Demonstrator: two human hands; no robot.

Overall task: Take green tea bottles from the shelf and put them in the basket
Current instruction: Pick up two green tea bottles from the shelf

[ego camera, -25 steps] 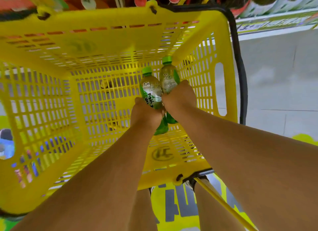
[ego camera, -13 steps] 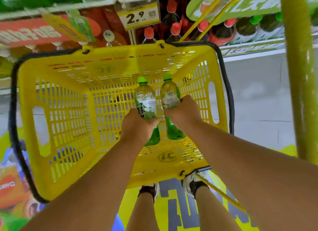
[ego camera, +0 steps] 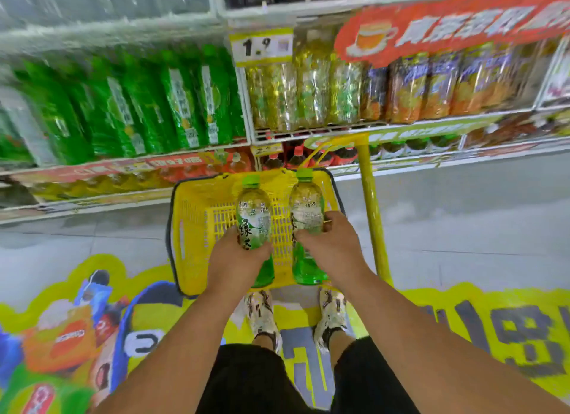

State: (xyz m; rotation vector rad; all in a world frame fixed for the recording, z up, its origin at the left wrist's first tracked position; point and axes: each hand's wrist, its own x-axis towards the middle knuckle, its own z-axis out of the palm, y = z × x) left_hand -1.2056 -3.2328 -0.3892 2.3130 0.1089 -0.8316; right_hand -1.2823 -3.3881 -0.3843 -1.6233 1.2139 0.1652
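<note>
My left hand (ego camera: 236,261) grips a green tea bottle (ego camera: 253,211) with a green cap and white label. My right hand (ego camera: 328,244) grips a second green tea bottle (ego camera: 306,208) of the same kind. Both bottles are held upright, side by side, above the yellow basket (ego camera: 191,228), which stands on the floor in front of my feet. The basket's mesh bottom shows between the bottles; I see nothing else inside it. On the shelf (ego camera: 123,157) behind, a row of large green bottles (ego camera: 148,111) stands at the left.
Yellow-green bottles (ego camera: 308,89) and orange-labelled bottles (ego camera: 431,86) fill the shelf to the right. The basket's yellow pull handle (ego camera: 371,210) rises at its right side. Red-capped dark bottles (ego camera: 296,157) sit on the lowest shelf. Bright printed graphics cover the floor (ego camera: 77,336).
The view has pulled back and up from the basket; it now looks far smaller and lower. Both hands still hold their bottles, now higher over the basket and slightly further apart.
</note>
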